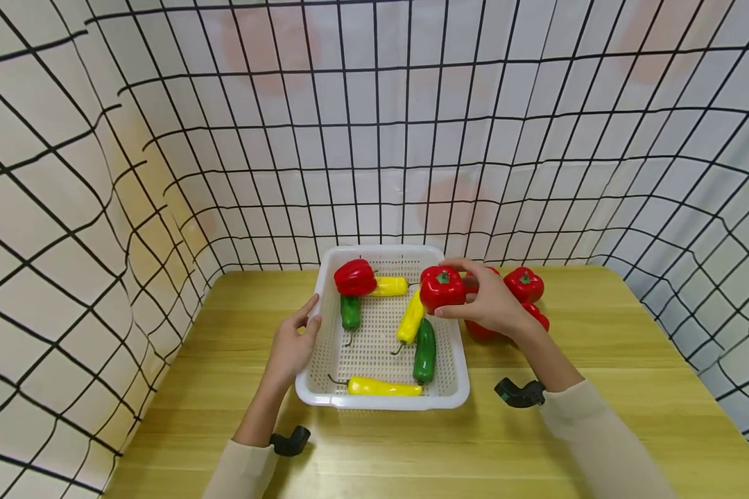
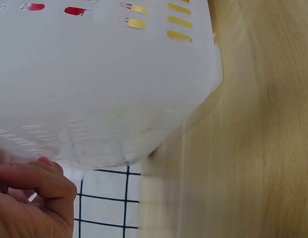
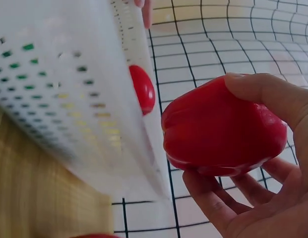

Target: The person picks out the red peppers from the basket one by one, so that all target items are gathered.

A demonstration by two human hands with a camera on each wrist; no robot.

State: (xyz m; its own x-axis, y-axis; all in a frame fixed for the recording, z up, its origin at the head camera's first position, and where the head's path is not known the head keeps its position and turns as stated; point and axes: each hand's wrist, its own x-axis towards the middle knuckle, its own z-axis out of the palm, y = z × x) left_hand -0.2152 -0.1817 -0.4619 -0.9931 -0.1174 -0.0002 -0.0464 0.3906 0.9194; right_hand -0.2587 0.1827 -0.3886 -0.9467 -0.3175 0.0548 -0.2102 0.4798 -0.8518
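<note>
My right hand [image 1: 489, 298] grips a red bell pepper [image 1: 442, 289] between thumb and fingers, above the right rim of a white plastic basket [image 1: 324, 400]. In the right wrist view this bell pepper [image 3: 223, 129] is held clear of the basket wall [image 3: 69, 74]. At the left rim my left hand [image 1: 293, 346] holds the basket; its bent fingers [image 2: 39, 181] show in the left wrist view. Inside lie another red bell pepper [image 1: 354, 278], yellow peppers [image 1: 383, 387] and green peppers [image 1: 424, 352].
Several more red bell peppers [image 1: 524, 285] lie on the wooden table [image 1: 599, 416] right of the basket, partly hidden by my right hand. A black wire grid [image 1: 374, 125] with white sheeting behind it encloses the back and both sides.
</note>
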